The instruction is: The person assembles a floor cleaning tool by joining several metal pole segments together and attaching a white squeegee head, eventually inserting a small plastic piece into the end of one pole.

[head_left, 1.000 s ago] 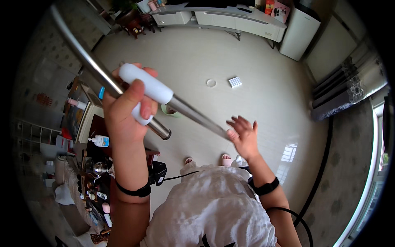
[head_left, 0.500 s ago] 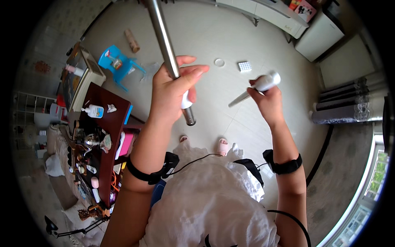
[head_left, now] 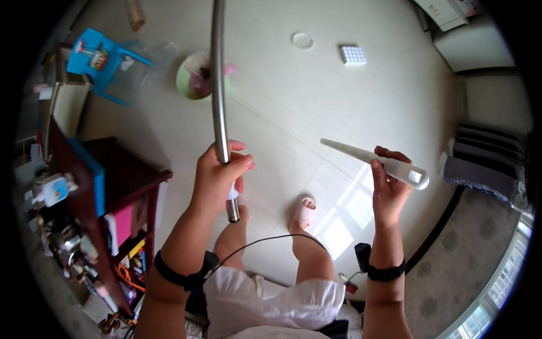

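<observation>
My left hand (head_left: 212, 181) is wrapped around a long shiny metal pole (head_left: 218, 79) with a white collar near its lower end. The pole stands nearly upright in the picture, and its upper end runs out of view. My right hand (head_left: 390, 198) grips a pale, tapered handle-like rod (head_left: 353, 149), thick and rounded at one end with a bright square on it. Its thin end points left toward the pole. The two pieces are apart, both held above the floor.
A green bin (head_left: 183, 80) with a pink bag stands on the tiled floor (head_left: 271, 124) near a blue plastic chair (head_left: 107, 65). Farther off lie a clear ring (head_left: 302, 40) and a checked block (head_left: 353, 55). A dark red cabinet (head_left: 135, 186) stands left, grey cushions (head_left: 480, 175) right.
The view has tilted down, bringing the green bin and my legs into sight. The rod in my right hand has turned, its thick end now pointing right. Both hands keep their hold.
</observation>
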`<state>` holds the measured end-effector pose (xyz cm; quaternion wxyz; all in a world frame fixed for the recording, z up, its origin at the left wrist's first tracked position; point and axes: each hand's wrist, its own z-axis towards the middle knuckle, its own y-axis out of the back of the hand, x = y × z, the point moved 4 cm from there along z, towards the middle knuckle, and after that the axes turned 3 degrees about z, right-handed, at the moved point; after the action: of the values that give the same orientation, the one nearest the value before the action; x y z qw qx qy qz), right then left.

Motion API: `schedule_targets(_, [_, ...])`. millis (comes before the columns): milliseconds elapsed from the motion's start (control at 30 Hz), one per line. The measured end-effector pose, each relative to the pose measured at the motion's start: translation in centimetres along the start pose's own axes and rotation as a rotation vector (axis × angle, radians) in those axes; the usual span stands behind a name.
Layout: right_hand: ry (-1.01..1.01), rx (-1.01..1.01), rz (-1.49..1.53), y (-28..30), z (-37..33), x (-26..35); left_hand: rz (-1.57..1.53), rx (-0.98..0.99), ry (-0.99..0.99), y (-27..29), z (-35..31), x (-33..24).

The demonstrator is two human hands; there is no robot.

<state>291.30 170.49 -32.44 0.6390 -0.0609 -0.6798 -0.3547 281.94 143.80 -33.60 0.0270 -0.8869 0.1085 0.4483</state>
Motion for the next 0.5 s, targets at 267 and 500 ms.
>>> schedule_targets(267, [0.023, -0.001, 0.032, -7.9, 0.7, -19.0, -0.062, 0.141, 0.168, -4.6, 20.4, 19.0])
schedule_targets(500, [0.253, 0.012, 0.089, -6.0, -0.1, -20.5, -0.026, 0.052, 0.162, -7.1, 29.3, 31.4])
